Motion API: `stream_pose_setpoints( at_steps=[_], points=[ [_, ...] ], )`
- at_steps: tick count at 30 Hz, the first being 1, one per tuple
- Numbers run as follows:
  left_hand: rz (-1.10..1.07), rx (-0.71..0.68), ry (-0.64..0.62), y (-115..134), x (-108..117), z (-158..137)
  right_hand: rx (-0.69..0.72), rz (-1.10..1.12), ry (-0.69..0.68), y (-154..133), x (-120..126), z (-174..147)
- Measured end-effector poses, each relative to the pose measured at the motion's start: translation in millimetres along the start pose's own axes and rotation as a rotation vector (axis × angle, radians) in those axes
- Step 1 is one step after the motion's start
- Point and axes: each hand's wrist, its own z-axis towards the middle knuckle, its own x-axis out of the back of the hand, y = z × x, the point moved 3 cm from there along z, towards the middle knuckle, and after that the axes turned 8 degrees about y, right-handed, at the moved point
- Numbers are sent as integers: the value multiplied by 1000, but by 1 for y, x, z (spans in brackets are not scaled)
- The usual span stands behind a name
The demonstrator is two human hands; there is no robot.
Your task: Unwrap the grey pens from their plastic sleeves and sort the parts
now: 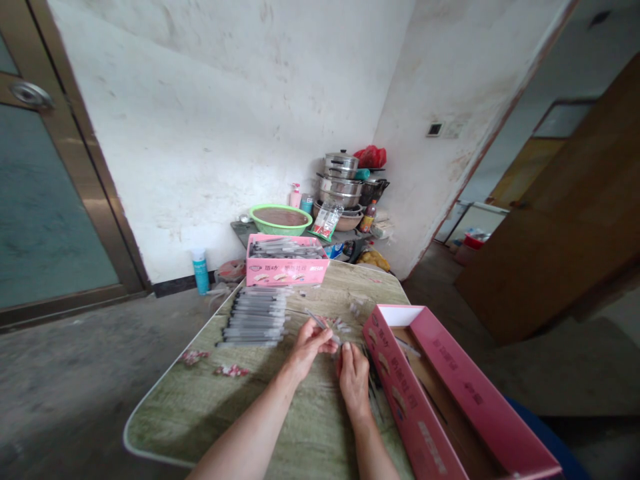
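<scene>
My left hand (314, 345) pinches a slim, pale translucent pen (316, 319), which slants up and left past the fingers. Close beside it, my right hand (354, 371) has its fingertips pressed together by the pen's lower end; what they grip is too small to make out. Left of my hands, a row of similar translucent pens (257, 319) lies side by side on the table (280, 427). Small clear pieces (343, 325) are scattered just beyond my fingers. Thin dark sticks (373, 383) lie between my right hand and the pink box to the right.
A long pink box (450, 357) at the right holds a few thin pieces. At the table's far edge, another pink box (287, 272) is filled with pens. Behind stand a green basin (281, 230) and stacked steel pots (341, 180). A blue spray can (201, 272) is on the floor.
</scene>
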Motion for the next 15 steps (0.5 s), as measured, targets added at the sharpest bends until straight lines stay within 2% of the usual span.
stream_pose_setpoints(
  at_steps=[6, 9, 15],
  points=[
    [-18, -7, -27, 1, -2, -2, -127, 96, -28, 0, -1, 0],
    [-20, -4, 8, 0, 0, 0, -182, 114, -26, -4, 0, -2],
    [-14, 3, 58, 0, 3, 3, -75, 102, 10, -14, 4, 0]
  ],
)
